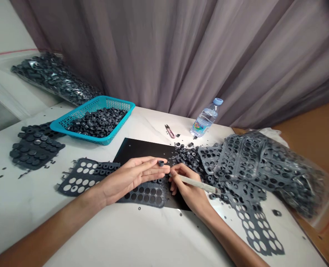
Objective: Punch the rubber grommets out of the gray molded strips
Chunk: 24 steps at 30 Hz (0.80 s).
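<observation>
My left hand (pixel 136 172) is over the sheet with its fingers stretched out, palm partly up. A small black rubber cap (pixel 161 163) rests at its fingers, close to the thumb tip. My right hand (pixel 188 185) grips a pale, pen-shaped stick tool (pixel 199 183) in a pinch, its tip close to the left fingertips. What the tip touches is too small to tell. Beneath the hands lies a black rubber sheet of round parts (pixel 147 194), partly on a black mat (pixel 142 148). My left hand hides part of that sheet.
A blue basket (pixel 108 140) of black rubber parts stands at back left, before a filled plastic bag (pixel 55 78). Punched sheets (pixel 253 222) and another bag (pixel 264 159) lie right, beside loose parts (pixel 190 157). Pink thread snips (pixel 170 131) and a water bottle (pixel 206 118) are behind.
</observation>
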Motion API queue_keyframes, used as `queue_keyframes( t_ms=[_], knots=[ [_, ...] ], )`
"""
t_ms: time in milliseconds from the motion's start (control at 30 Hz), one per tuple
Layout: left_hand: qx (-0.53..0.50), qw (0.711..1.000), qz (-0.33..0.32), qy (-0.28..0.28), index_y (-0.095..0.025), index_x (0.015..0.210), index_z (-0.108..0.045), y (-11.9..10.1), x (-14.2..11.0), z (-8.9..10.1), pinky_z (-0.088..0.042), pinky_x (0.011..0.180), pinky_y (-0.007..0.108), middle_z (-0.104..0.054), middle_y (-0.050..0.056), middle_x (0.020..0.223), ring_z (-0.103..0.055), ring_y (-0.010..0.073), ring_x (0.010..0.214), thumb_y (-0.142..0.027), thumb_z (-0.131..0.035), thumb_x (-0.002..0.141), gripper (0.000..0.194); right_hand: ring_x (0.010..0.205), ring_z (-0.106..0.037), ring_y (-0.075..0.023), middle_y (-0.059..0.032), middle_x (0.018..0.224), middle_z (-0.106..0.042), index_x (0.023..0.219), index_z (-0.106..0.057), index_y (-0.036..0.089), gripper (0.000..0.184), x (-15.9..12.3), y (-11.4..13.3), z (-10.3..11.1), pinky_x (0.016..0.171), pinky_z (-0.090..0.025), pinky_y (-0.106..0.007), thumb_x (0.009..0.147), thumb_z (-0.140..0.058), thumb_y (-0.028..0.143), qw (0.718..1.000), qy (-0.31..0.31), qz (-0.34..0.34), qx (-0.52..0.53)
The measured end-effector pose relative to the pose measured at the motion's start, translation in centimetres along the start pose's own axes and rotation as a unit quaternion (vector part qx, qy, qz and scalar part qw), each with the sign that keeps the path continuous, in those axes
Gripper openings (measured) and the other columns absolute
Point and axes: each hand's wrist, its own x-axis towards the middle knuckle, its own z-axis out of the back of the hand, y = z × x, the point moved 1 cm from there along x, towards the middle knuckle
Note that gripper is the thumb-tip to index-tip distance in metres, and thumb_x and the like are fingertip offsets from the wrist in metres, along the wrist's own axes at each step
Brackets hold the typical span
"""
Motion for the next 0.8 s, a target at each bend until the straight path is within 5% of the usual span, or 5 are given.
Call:
queue_keyframes(
  t_ms=[167,300,467,567,800],
  knots=[
    [0.179,0.964,-0.149,-0.126,-0.017,0.128,-0.067,-3.3,1.3,4.5,-0.049,0.110,0.043,-0.073,0.015,0.126,-0.069,0.0281,0.117,-0.049,-0.063,0.097,0.045,0.051,-0.060,-0.0132,0.0004,0.068,-0.066,0.095,-0.060,0.020,0.023,-0.2,-0.4,-0.1,0.048,-0.051,-0.023,0.100,-0.056,0.042,1.000,-0.001,0.005,0.001],
    [0.441,0.770,-0.322,-0.329,-0.020,0.119,-0.072,-10.5,3.0,11.8,-0.049,0.106,0.039,-0.074,0.010,0.121,-0.070,0.0268,0.111,-0.050,-0.059,0.098,0.040,0.051,-0.061,-0.0134,0.0001,0.067,-0.066,0.094,-0.060,0.020,0.021,-0.2,-0.6,-0.1,0.048,-0.050,-0.023,0.100,-0.056,0.040,1.000,-0.001,0.007,-0.002],
    [0.618,0.626,-0.265,-0.394,-0.016,0.115,-0.072,-15.2,4.6,15.4,-0.038,0.112,0.044,-0.072,0.013,0.121,-0.061,0.0320,0.119,-0.041,-0.056,0.096,0.035,0.050,-0.060,-0.0128,0.0010,0.066,-0.065,0.094,-0.060,0.020,0.020,-0.2,-0.3,-0.1,0.048,-0.050,-0.022,0.099,-0.055,0.039,1.000,-0.003,0.007,0.007],
    [0.628,0.638,-0.298,-0.331,-0.018,0.111,-0.071,-12.6,4.1,11.4,-0.041,0.107,0.040,-0.071,0.010,0.119,-0.062,0.0278,0.112,-0.039,-0.055,0.097,0.029,0.050,-0.061,-0.0127,0.0006,0.068,-0.066,0.094,-0.061,0.019,0.017,-0.6,-0.1,-0.1,0.047,-0.051,-0.022,0.097,-0.057,0.036,1.000,-0.001,0.000,0.029],
    [0.560,0.801,-0.210,-0.020,-0.024,0.101,-0.067,-0.2,-0.1,0.4,-0.049,0.081,0.030,-0.064,0.002,0.100,-0.062,0.0189,0.088,-0.035,-0.055,0.100,0.016,0.048,-0.061,-0.0116,0.0018,0.065,-0.065,0.089,-0.063,0.018,0.013,-1.5,0.1,-0.2,0.046,-0.052,-0.021,0.093,-0.060,0.030,0.995,0.048,-0.046,0.078]
  ],
)
